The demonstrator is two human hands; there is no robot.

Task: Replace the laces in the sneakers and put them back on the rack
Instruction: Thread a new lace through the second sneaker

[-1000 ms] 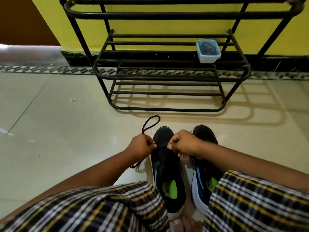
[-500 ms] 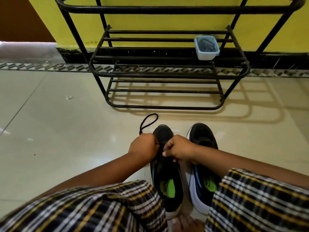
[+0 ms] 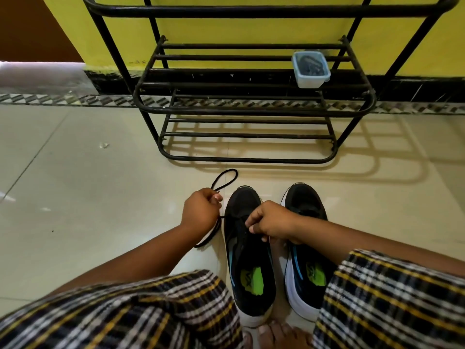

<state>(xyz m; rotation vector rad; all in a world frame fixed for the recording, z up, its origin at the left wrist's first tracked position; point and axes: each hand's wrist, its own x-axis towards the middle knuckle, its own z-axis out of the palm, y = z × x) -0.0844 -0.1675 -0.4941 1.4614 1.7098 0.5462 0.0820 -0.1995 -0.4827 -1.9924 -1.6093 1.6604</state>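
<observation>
Gripping black lace [image 3: 224,178], left hand [image 3: 201,212] beside black sneaker [image 3: 245,253]

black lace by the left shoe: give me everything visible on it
The black lace is a thin, round cord, cloth by the look of it. The left hand grips it mid-length; a loop sticks out past the hand toward the shoe rack and lies on the floor tiles. A taut stretch runs from the hand into the left sneaker, where the right hand pinches at the eyelets. A slack part trails back beside the forearm. Its tips are hidden.

Black sneakers [image 3: 247,250], black rack [image 3: 254,112], perhaps bluish tub [image 3: 311,69].
</observation>
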